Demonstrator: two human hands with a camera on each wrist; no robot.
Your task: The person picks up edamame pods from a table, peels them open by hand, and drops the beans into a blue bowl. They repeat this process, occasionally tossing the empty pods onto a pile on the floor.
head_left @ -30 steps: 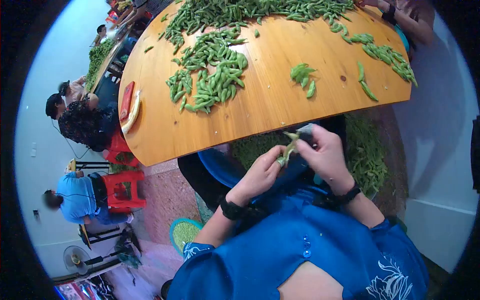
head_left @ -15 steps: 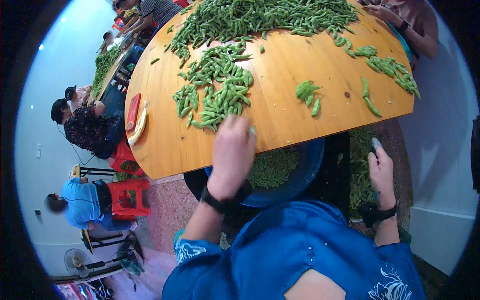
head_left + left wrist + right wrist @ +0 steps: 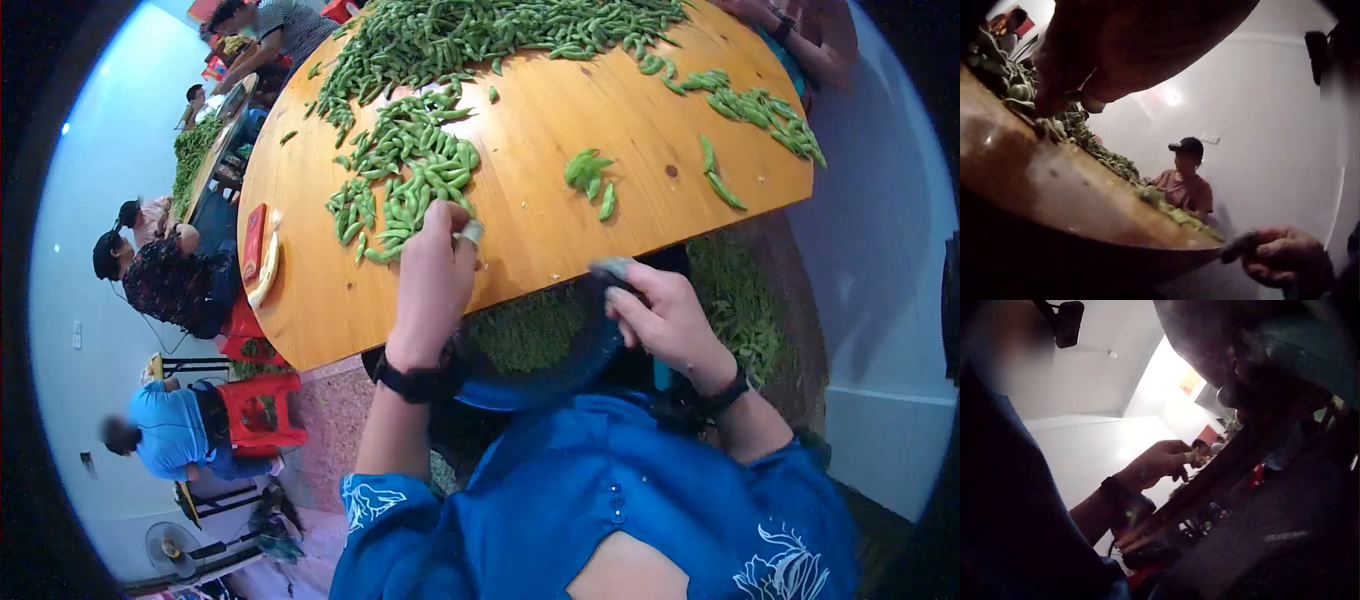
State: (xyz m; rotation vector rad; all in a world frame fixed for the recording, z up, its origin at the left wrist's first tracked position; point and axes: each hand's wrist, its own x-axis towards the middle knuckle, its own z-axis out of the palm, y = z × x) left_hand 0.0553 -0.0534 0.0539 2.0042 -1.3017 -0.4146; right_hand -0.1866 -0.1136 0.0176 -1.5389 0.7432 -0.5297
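My left hand (image 3: 437, 280) reaches over the table's near edge, its bent fingers at the border of a cluster of green edamame pods (image 3: 445, 165). A pale cover (image 3: 469, 233) wraps one of its fingertips. I cannot tell whether a pod is pinched there; in the left wrist view the fingers are dark against the pods. Off the table edge, above a blue basin (image 3: 500, 397) of small green beans (image 3: 525, 330), hovers my right hand (image 3: 665, 315). Its fingers bend loosely with nothing visible between them, and a grey cover (image 3: 610, 268) sits on one digit.
The wooden table (image 3: 560, 230) carries a large pod heap (image 3: 480, 40), a small clump (image 3: 587, 172), a red phone-like object (image 3: 254, 240) and a pale curved strip (image 3: 266, 272). Emptied-looking green pods (image 3: 740, 310) lie right of the basin. Another person's arm (image 3: 805, 50) is across the table.
Both hands were together over the basin with a pod. The left then went up to the pods on the table; the right swung out over the right-hand green pile and came back, now without a pod.
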